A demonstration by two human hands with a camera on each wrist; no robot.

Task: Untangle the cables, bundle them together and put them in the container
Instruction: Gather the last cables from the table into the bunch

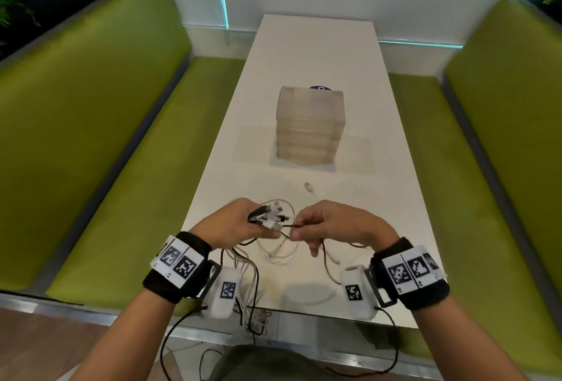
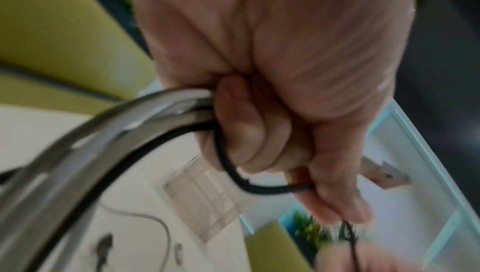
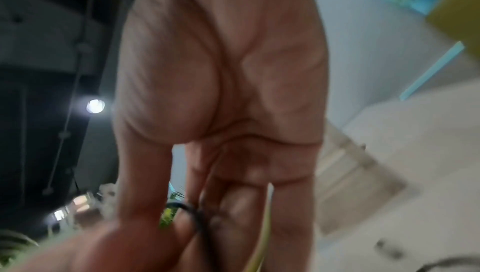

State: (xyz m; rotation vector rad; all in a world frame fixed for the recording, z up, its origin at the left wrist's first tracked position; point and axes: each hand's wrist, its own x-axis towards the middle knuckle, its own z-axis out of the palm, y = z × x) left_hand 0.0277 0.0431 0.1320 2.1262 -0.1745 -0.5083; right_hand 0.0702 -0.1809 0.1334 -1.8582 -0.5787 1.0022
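- Cables (image 1: 275,230) are bunched over the near end of the white table (image 1: 349,55), some strands hanging off the near edge, so probably mid-untangle.
- Connector ends are gripped in the left hand (image 1: 240,222), fingers curled round them; that bunch is best kept clamped as the anchor.
- A black cable (image 1: 299,225) is pinched by the right hand (image 1: 331,225); it's probably better fed back through the loops than yanked, or knots get tightened.
- The container (image 1: 308,125) is farther up the table, well apart, not needed yet.
- The loose white plug (image 1: 308,186) on the table shouldn't be snagged.
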